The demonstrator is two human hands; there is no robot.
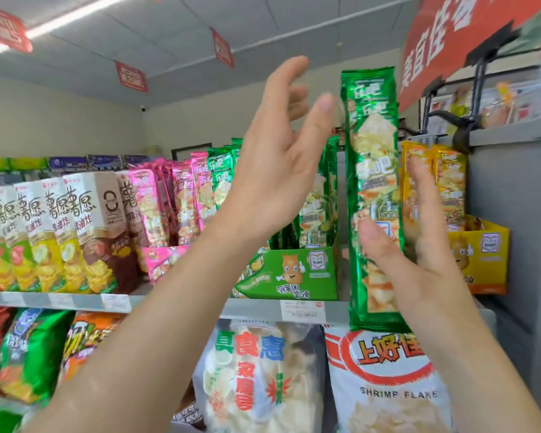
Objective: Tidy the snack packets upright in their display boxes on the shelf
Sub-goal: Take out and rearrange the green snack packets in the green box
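Head view shows both arms raised toward a shop shelf (pixel 250 309). The right grip (pixel 419 267) holds a tall green snack packet (pixel 372 151), with the thumb pressed on its front face low down and the fingers (pixel 423 195) reaching up behind it. The packet stands close to upright, most of its length rising above this grip, and its bottom edge hangs in front of the shelf lip, clear of any box. The left grip (pixel 272 182) is released, fingers straight and spread, palm turned toward the packet and touching nothing; the packet is just to its right, with a gap between them. Behind and below the left grip sits the green display box (pixel 294 273), where more green packets (pixel 317 210) stand upright, partly hidden by that wrist. Behind the right grip's fingers is a yellow display box (pixel 484 254) with yellow packets (pixel 444 182) upright in it. Farther left of the left grip, pink packets (pixel 175 201) fill a pink display box (pixel 163 260), and beyond them stands a row of tall crisp cartons (pixel 75 232). Beneath the right grip, on the level below, lies a white bag marked SHRIMP FLAKE (pixel 388 379). A price tag (pixel 302 310) is fixed to the shelf lip between the two forearms. Above the right grip hangs a red banner (pixel 444 35).
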